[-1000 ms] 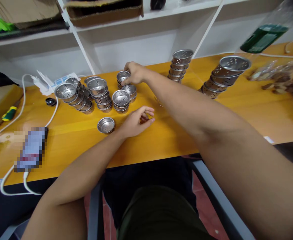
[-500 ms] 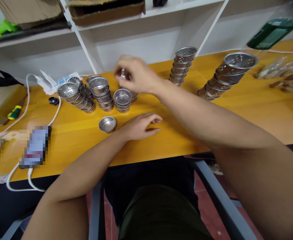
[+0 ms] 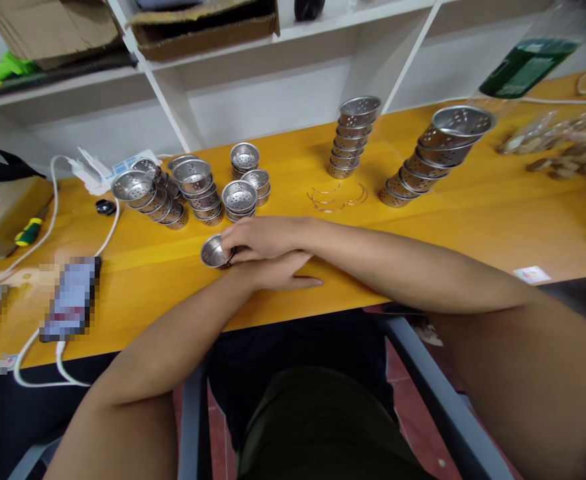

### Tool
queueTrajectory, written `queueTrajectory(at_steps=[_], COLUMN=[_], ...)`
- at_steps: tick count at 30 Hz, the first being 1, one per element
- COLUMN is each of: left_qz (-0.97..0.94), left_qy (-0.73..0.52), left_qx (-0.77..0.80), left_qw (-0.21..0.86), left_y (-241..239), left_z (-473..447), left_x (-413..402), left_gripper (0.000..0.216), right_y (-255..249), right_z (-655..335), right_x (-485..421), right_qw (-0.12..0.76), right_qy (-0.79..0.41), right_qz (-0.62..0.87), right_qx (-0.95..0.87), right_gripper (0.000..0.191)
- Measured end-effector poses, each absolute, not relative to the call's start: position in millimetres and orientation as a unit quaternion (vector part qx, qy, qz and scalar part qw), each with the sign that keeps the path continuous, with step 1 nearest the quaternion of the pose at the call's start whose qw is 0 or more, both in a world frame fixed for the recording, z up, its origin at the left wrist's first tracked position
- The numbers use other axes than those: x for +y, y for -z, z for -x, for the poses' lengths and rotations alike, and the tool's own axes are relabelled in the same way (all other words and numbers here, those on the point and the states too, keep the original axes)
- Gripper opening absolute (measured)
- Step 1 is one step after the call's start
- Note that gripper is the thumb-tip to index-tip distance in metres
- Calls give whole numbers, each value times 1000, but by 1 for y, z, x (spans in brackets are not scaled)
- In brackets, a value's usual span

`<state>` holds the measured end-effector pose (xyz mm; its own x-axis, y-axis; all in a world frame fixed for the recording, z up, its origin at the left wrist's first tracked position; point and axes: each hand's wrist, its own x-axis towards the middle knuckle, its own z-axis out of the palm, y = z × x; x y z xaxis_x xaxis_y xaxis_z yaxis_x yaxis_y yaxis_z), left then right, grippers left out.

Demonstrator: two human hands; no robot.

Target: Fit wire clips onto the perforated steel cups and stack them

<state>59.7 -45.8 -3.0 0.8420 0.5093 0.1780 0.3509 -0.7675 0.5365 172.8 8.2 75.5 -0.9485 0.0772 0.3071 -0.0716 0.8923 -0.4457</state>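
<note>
My right hand (image 3: 260,237) reaches across to a single perforated metal cup (image 3: 213,252) on the table, its fingers closed on the cup's right rim. My left hand (image 3: 283,273) lies just below my right wrist, thumb stretched out and apart; its other fingers are partly hidden under the right arm. It holds nothing that I can see. Beyond the right hand stand a short stack of perforated cups (image 3: 239,199), another small cup stack (image 3: 257,183) and one more (image 3: 245,159) at the back. Taller leaning stacks (image 3: 203,193) stand to their left.
Two tall cup stacks (image 3: 353,137) (image 3: 430,157) rise at the right, with thin curved wires (image 3: 340,199) on the table before them. A phone (image 3: 71,297) with a white cable lies left. A bottle of green liquid (image 3: 527,67) and white shelves (image 3: 273,83) stand behind.
My right hand has come from the back cup stack down toward me and closed on the single front cup. The back stack now shows uncovered. My left hand stays nearly in place.
</note>
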Motion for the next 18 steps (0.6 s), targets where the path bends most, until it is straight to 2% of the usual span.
queueTrajectory(at_steps=[3, 5, 7, 10, 12, 14, 18], left_qz=[-917, -891, -837, -746, -729, -733, -724], left_qy=[-197, -261, -340, -432, -444, -438, -456], left_qx=[243, 248, 278, 310, 298, 284, 308], left_qw=[246, 275, 327, 401, 427, 437, 416], left_y=[1, 2, 6, 18, 27, 33, 33], left_z=[-57, -56, -57, -59, -59, -60, -57], left_x=[-44, -38, -31, -19, -13, -10, -9], left_gripper=[80, 71, 78, 113, 126, 126, 120], right_y=[-100, -116, -124, -115, -98, -83, -73], right_z=[-212, -250, -289, -328, -334, -329, -326], right_x=[-7, -13, -15, -20, -30, -42, -42], right_qw=[312, 397, 450, 378, 325, 305, 310], right_qy=[-269, -252, -225, -206, -203, -207, -255], right_qz=[38, 113, 214, 283, 282, 271, 260], right_qx=[-910, -875, -837, -857, -879, -889, -878], right_gripper=[14, 22, 32, 28, 18, 16, 33])
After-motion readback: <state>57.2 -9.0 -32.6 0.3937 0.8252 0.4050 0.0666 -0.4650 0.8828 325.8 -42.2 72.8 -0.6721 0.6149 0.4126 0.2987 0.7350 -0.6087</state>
